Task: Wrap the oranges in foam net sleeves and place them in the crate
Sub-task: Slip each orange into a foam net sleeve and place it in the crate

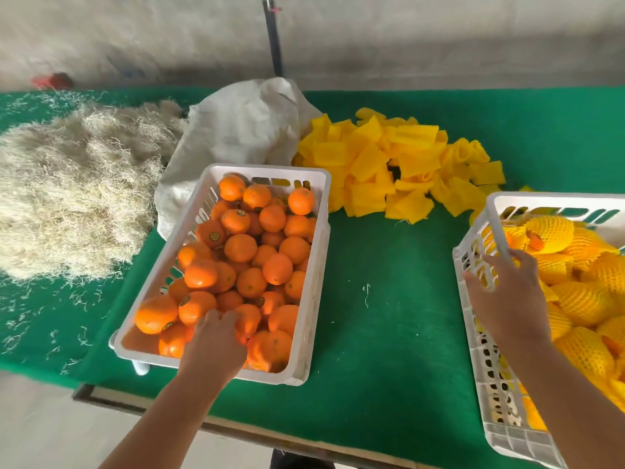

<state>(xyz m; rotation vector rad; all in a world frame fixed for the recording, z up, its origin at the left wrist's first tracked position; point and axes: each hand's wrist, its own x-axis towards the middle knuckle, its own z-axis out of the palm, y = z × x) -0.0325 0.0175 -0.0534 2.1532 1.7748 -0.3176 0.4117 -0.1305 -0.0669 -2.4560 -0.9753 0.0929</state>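
A white crate [313, 252] in the middle of the green table holds several bare oranges [240, 248]. My left hand [214, 341] reaches into its near end, fingers curled over an orange there. A second white crate [471, 258] at the right holds several oranges wrapped in yellow foam net sleeves [581, 299]. Over that crate's left rim hovers my right hand [507, 292], fingers spread and holding nothing. A loose pile of flat yellow foam net sleeves [399, 164] lies behind, between the two crates.
A big heap of pale straw-like fibre [74, 187] covers the table's left part, with bits scattered around. A white woven sack [243, 126] lies behind the orange crate. The table's front edge [304, 441] runs just below the crates.
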